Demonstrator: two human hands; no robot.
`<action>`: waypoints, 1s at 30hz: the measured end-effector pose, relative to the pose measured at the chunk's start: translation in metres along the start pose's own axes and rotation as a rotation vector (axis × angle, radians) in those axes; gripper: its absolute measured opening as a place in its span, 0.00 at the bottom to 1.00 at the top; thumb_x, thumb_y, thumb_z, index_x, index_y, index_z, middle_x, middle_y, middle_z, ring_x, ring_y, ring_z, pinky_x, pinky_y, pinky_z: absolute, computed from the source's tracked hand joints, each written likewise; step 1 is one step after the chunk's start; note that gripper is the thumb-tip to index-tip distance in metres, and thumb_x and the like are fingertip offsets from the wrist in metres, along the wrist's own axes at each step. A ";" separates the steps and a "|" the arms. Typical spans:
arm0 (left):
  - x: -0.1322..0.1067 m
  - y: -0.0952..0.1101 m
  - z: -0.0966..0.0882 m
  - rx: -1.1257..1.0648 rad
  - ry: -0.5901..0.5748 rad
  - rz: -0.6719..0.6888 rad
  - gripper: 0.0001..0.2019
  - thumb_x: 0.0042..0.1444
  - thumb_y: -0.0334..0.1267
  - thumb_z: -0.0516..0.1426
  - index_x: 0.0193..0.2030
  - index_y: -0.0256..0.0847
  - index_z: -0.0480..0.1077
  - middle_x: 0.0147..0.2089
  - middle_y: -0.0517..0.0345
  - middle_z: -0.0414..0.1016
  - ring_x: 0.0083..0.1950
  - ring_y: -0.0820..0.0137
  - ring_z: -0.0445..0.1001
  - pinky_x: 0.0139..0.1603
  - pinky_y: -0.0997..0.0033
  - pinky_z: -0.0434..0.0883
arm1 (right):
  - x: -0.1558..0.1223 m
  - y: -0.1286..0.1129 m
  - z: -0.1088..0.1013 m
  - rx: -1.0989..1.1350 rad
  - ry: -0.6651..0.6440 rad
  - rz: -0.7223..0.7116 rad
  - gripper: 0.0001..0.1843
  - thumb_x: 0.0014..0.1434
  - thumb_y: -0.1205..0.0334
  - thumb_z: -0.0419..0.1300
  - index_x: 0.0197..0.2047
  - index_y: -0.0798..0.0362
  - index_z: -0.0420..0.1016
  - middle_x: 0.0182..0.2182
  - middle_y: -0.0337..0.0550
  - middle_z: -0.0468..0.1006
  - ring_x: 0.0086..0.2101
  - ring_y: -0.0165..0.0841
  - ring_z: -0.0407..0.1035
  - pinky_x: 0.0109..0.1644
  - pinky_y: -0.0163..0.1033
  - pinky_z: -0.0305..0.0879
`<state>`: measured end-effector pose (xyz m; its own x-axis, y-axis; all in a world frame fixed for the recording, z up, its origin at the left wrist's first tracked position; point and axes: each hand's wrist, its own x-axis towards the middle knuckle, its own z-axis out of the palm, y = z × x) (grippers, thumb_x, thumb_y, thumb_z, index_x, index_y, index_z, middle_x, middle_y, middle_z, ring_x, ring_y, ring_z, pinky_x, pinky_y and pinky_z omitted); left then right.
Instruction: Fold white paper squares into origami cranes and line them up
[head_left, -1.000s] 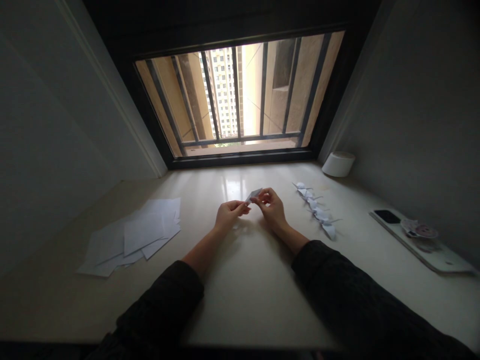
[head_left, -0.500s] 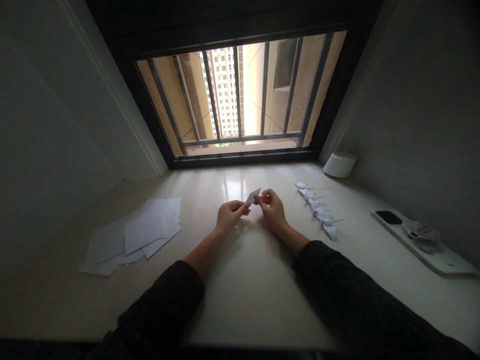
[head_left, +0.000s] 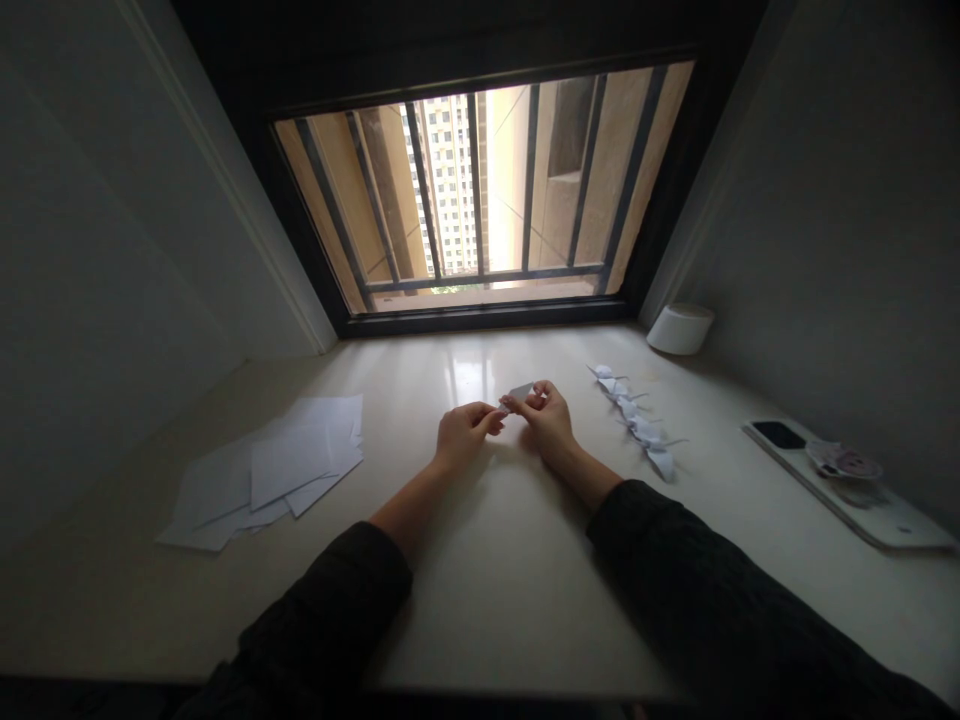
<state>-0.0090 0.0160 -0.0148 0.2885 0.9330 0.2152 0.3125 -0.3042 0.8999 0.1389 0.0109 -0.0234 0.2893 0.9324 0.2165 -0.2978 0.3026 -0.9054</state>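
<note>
Between my two hands, a little above the white tabletop (head_left: pixel 480 560), is a small folded piece of paper (head_left: pixel 520 391). My left hand (head_left: pixel 466 433) pinches its lower left corner between thumb and fingers. On the other side my right hand (head_left: pixel 549 422) grips it, the thumb lying along its lower edge and the fingers behind. Fingers cover part of the paper, so its full shape is hidden. Several folded paper figures (head_left: pixel 628 408) with thin pointed ends stand in a slanting row to the right of my right hand.
A loose, overlapping pile of white paper sheets (head_left: pixel 292 465) lies on the left. At the right is a phone (head_left: pixel 877 507) lying face down with a round grip on its back. A white cylindrical object (head_left: pixel 679 330) stands by the barred window (head_left: pixel 480 200).
The folded paper has tilted flatter and turned in my fingers. My right thumb has slid left along it, closer to my left fingertips. The rest stays in place.
</note>
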 end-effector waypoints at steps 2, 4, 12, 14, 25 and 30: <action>0.001 0.001 0.000 -0.005 -0.010 0.001 0.17 0.52 0.52 0.56 0.34 0.39 0.75 0.31 0.53 0.79 0.33 0.67 0.78 0.37 0.69 0.71 | 0.001 0.002 0.000 0.003 0.004 -0.013 0.29 0.37 0.56 0.72 0.29 0.48 0.52 0.14 0.21 0.57 0.20 0.28 0.67 0.30 0.34 0.66; 0.001 0.002 0.000 -0.018 -0.014 -0.002 0.17 0.52 0.52 0.56 0.34 0.39 0.75 0.31 0.53 0.79 0.32 0.67 0.78 0.37 0.69 0.71 | 0.003 0.003 -0.001 0.006 0.004 -0.016 0.29 0.37 0.57 0.72 0.29 0.48 0.52 0.14 0.21 0.57 0.21 0.28 0.68 0.30 0.34 0.67; 0.002 0.002 0.001 -0.065 -0.065 -0.029 0.16 0.52 0.50 0.57 0.34 0.38 0.75 0.30 0.52 0.79 0.32 0.67 0.78 0.37 0.69 0.71 | 0.002 0.003 -0.001 0.022 0.011 -0.003 0.29 0.37 0.57 0.72 0.29 0.48 0.53 0.14 0.23 0.62 0.23 0.31 0.72 0.30 0.34 0.66; 0.002 0.002 0.001 -0.049 -0.048 -0.016 0.15 0.53 0.49 0.57 0.33 0.38 0.75 0.30 0.53 0.79 0.32 0.67 0.78 0.36 0.70 0.71 | 0.002 0.004 -0.001 0.015 0.014 -0.007 0.28 0.37 0.57 0.72 0.29 0.48 0.53 0.14 0.23 0.63 0.23 0.31 0.72 0.30 0.34 0.66; -0.006 0.019 0.002 0.173 0.036 -0.019 0.17 0.53 0.53 0.55 0.30 0.41 0.75 0.28 0.57 0.78 0.29 0.70 0.77 0.34 0.72 0.69 | 0.002 0.003 0.000 0.008 0.044 -0.014 0.29 0.36 0.58 0.72 0.28 0.48 0.52 0.14 0.22 0.58 0.20 0.28 0.67 0.28 0.33 0.64; -0.008 0.025 0.001 0.183 0.041 -0.099 0.17 0.52 0.53 0.56 0.29 0.41 0.75 0.25 0.58 0.78 0.26 0.71 0.76 0.31 0.73 0.68 | 0.002 0.003 0.000 -0.024 0.068 -0.033 0.27 0.38 0.59 0.72 0.28 0.49 0.53 0.14 0.22 0.56 0.18 0.25 0.62 0.27 0.32 0.64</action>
<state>-0.0023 0.0000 0.0058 0.2120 0.9661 0.1476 0.4977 -0.2367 0.8344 0.1384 0.0133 -0.0258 0.3597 0.9062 0.2221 -0.2654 0.3276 -0.9068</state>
